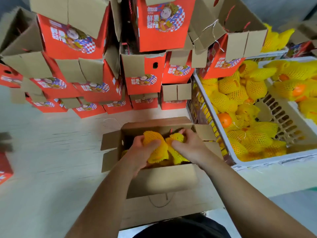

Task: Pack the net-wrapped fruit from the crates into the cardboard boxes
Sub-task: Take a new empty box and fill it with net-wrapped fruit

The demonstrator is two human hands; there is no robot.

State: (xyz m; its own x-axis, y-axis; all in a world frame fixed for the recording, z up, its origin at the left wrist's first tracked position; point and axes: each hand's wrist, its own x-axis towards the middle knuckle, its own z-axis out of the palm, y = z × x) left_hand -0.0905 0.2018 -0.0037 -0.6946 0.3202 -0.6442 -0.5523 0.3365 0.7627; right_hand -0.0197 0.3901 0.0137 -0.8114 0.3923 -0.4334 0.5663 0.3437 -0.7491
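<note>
An open cardboard box stands on the floor right in front of me, its flaps spread. Both my hands are inside its mouth. My left hand grips a fruit in yellow foam net. My right hand grips a second yellow net-wrapped fruit beside it. More yellow netting shows lower in the box. To the right, a white plastic crate holds several net-wrapped fruit and one bare orange.
A second white crate with wrapped fruit sits tilted on the first. Stacks of red printed cardboard boxes with open flaps fill the back and left. A red box edge shows at far left. Pale floor lies between.
</note>
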